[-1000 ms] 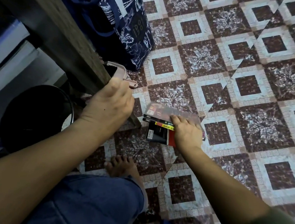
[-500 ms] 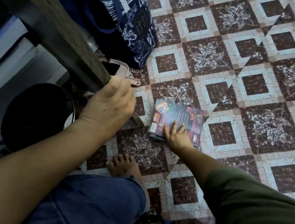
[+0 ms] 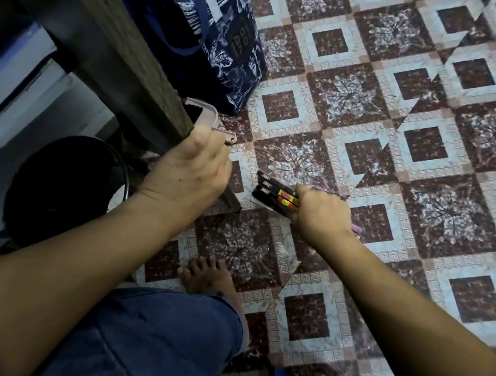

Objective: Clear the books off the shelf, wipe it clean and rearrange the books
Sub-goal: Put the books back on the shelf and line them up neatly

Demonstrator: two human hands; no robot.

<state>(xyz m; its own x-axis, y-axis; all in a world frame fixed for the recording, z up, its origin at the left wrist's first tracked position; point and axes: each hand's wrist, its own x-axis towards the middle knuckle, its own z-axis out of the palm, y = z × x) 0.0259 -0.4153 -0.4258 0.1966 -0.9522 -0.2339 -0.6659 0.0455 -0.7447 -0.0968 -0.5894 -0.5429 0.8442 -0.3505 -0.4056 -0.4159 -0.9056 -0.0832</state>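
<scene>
**Right-Hand Hold on Book Stack, Centre of Frame**

The right hand (image 3: 322, 214) is closed round the lower-right end of a small stack of books (image 3: 273, 190), spines toward the camera. The stack's long axis runs from the hand toward upper left, low over the tiled floor (image 3: 422, 142). The left hand (image 3: 191, 171), just left of the stack, clasps the corner of the dark wooden panel (image 3: 117, 59).
</scene>
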